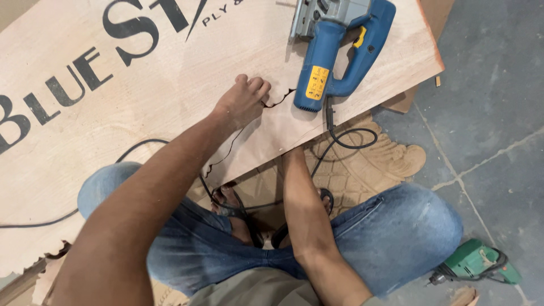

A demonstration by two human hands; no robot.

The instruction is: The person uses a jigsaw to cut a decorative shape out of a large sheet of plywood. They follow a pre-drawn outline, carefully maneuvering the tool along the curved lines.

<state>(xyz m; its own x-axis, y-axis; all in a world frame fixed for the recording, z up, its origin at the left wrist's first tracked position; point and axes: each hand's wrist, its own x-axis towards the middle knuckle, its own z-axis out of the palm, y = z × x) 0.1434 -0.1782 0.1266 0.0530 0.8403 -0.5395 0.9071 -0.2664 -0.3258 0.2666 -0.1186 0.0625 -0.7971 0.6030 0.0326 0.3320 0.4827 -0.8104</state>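
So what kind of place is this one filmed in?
Probably a woodworking or carpentry floor space: a plywood sheet with a wavy cut, a blue jigsaw resting on it, and a green power drill on the stone floor.

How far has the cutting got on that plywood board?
A wavy cut already runs in from the plywood sheet's near edge. The blue jigsaw rests unheld where it ends. The left hand presses beside the cut; the right forearm reaches beneath. The sheet beyond the saw is uncut.

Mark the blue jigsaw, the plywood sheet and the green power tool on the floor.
blue jigsaw (340, 42), head view, on its blue handle.
plywood sheet (141, 119), head view, on a bare stretch of its face.
green power tool (473, 262), head view, on its green body.
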